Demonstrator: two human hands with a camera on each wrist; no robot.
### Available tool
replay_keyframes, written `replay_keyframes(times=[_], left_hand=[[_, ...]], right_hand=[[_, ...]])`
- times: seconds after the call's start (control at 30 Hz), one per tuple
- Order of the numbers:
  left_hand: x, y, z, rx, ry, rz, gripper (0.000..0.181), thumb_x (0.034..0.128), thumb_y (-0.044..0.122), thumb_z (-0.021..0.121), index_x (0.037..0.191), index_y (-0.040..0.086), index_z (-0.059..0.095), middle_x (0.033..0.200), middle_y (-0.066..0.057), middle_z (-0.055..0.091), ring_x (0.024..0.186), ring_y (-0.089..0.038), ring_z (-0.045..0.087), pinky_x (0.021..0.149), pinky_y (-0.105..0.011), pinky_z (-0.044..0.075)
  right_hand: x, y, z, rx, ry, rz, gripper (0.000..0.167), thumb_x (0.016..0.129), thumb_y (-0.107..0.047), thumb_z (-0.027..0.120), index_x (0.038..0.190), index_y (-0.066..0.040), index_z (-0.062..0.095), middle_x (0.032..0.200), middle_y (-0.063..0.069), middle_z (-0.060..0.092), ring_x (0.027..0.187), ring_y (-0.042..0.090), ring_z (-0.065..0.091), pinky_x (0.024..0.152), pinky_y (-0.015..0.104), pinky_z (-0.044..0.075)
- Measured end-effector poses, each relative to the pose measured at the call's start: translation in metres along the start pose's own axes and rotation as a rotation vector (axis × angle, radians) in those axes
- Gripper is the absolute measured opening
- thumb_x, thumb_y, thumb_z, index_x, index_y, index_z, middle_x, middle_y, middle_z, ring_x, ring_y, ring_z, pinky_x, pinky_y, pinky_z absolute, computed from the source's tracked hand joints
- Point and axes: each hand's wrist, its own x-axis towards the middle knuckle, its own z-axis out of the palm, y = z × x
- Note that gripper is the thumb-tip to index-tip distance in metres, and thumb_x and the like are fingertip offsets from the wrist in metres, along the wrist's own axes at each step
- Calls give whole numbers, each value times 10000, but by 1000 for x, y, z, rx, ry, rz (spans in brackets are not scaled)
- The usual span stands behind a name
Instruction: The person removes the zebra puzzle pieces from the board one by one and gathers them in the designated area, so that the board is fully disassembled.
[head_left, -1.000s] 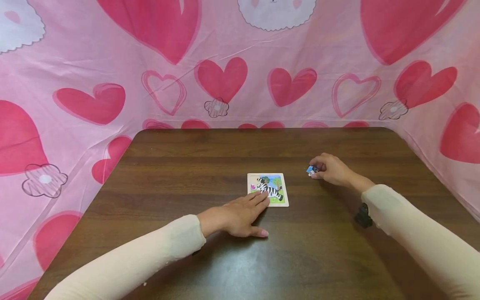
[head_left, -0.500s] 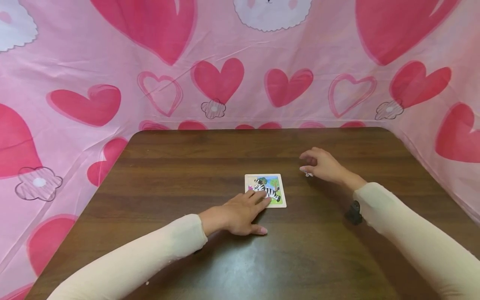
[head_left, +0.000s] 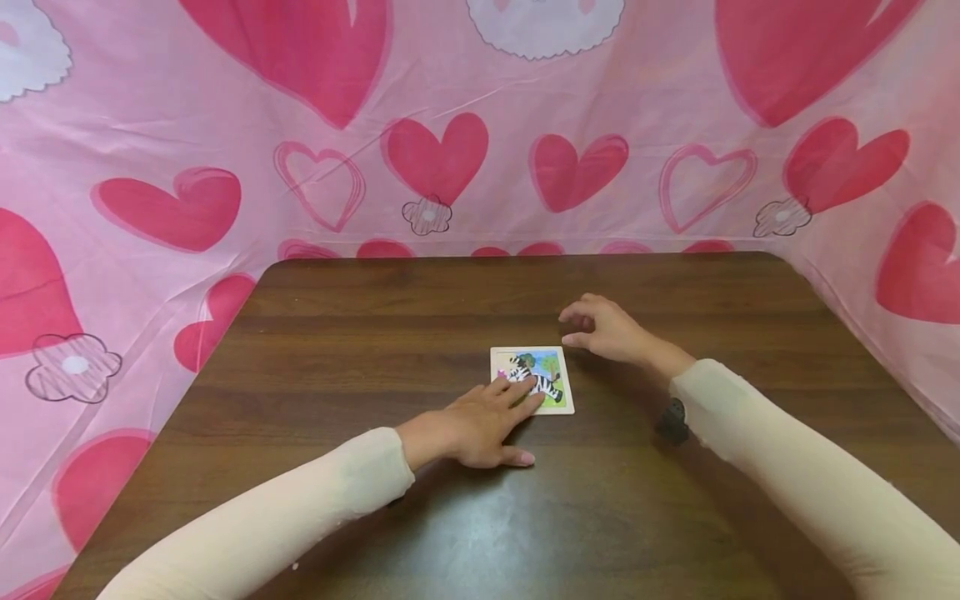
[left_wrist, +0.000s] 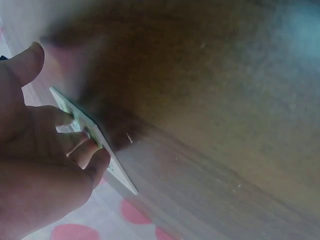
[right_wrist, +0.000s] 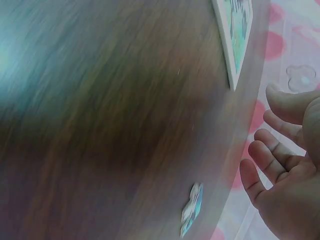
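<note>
A small square zebra puzzle with a pale wooden border lies flat on the table. A plain beige patch shows at its upper left. My left hand rests its outstretched fingers on the puzzle's lower left part, hiding some of the picture; the left wrist view shows those fingertips against the board. Just beyond the puzzle's far right corner hovers my right hand, fingers loosely bent, holding nothing. In the right wrist view, a loose puzzle piece with blue on it lies on the table, apart from the hand; the right arm hides it in the head view.
The brown wood-grain table has rounded far corners. Behind and beside it hangs a pink cloth printed with hearts. A dark device is worn under the right wrist.
My right hand has let go of the blue-and-white puzzle piece on the table and moved left toward the puzzle. The left hand has stayed on the puzzle.
</note>
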Motion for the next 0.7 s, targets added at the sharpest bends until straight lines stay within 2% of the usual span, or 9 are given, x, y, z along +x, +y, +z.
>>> replay_keyframes(times=[0.2,0.47,0.7], left_hand=[[-1,-1,2,-7,6,16,813,928,586,489,1561,225,130,1624,-8,33,1468,-270,111,1156,-449,194],[-1,-1,4,-5,6,13,818,925,592,489,1561,226,128,1624,-7,27,1469,-273,105,1153,-459,197],[-1,-2,4,13,6,15,824,924,602,483,1561,219,128,1623,-19,43,1470,-273,95,1156,-448,192]], right_hand=[[6,-12,9,29,-57,13,313,821,-106,760,1110,-19,674,957,106,587,885,263,543,795,408,467],[11,-23,21,57,-78,-56,295,817,-69,757,1100,-30,683,953,106,594,868,260,550,792,413,468],[18,-33,33,57,-151,-83,286,834,-78,747,1118,-83,706,934,60,584,834,218,503,744,348,431]])
